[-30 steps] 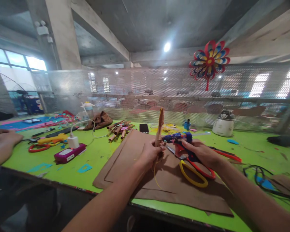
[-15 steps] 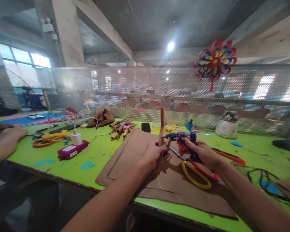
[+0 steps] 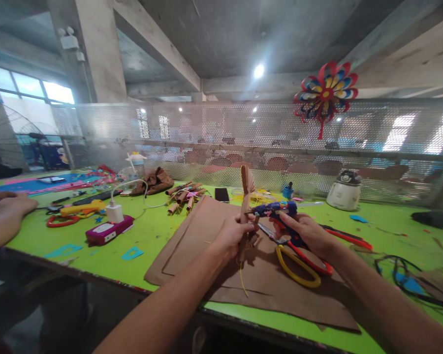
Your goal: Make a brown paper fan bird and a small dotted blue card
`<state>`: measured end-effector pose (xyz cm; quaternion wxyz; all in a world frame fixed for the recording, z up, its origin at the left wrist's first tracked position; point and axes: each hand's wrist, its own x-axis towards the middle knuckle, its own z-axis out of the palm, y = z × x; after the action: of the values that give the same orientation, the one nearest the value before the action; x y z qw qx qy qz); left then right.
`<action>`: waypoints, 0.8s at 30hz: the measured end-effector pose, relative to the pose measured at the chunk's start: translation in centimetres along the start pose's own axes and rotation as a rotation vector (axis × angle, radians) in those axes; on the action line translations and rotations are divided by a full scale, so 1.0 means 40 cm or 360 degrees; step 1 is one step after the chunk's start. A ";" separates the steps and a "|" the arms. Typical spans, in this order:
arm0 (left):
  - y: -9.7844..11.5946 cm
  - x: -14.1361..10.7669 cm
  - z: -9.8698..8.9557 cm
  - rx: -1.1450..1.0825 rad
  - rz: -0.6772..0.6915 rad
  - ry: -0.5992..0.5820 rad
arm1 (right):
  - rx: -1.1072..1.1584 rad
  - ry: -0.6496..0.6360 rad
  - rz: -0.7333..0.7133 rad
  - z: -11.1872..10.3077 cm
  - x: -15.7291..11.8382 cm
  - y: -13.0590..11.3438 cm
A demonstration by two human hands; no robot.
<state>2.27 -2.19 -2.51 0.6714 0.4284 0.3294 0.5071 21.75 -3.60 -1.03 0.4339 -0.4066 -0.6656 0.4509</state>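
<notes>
In my left hand [image 3: 232, 236] is a brown paper craft piece [image 3: 246, 189], held upright, with a folded fan-like top and a yellow strand hanging below. My right hand [image 3: 305, 230] grips a dark blue glue gun [image 3: 276, 209], its nozzle at the paper piece just above my left fingers. A clear glue stick pokes out of the gun's back end. Under my hands lie large brown paper sheets [image 3: 192, 246]. Scissors with one yellow and one red handle [image 3: 299, 268] rest on the paper below my right hand, partly hidden by it.
Left of the paper are a purple power strip [image 3: 110, 231] with a white charger, a yellow glue gun [image 3: 83, 207] and rolled brown tubes [image 3: 184, 196]. Rightward stand a white bottle [image 3: 345, 191], red-handled pliers [image 3: 349, 237] and black cable [image 3: 398, 275]. Another person's hand [image 3: 13, 206] rests at far left.
The glue gun's nozzle has dipped slightly, and its clear glue stick now shows behind it. The paper piece's fan top has turned a little. The whole view has shifted slightly.
</notes>
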 end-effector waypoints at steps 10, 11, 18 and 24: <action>0.006 -0.006 0.006 0.0017 -0.0026 -0.0020 | 0.0070 0.0094 -0.0044 0.001 0.006 0.002; 0.006 -0.006 0.006 0.0015 -0.0028 -0.0014 | 0.0056 0.0090 -0.0026 0.000 0.005 0.001; 0.004 -0.004 0.003 0.0020 -0.0016 -0.0008 | -0.0086 0.0030 0.0037 -0.001 -0.003 -0.012; -0.001 0.000 0.001 0.0042 -0.0034 0.0014 | -0.0023 0.0081 0.0021 0.007 -0.001 -0.014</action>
<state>2.34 -2.21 -2.54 0.6697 0.4314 0.3436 0.4973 21.42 -3.84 -0.54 0.4449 -0.4255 -0.6548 0.4384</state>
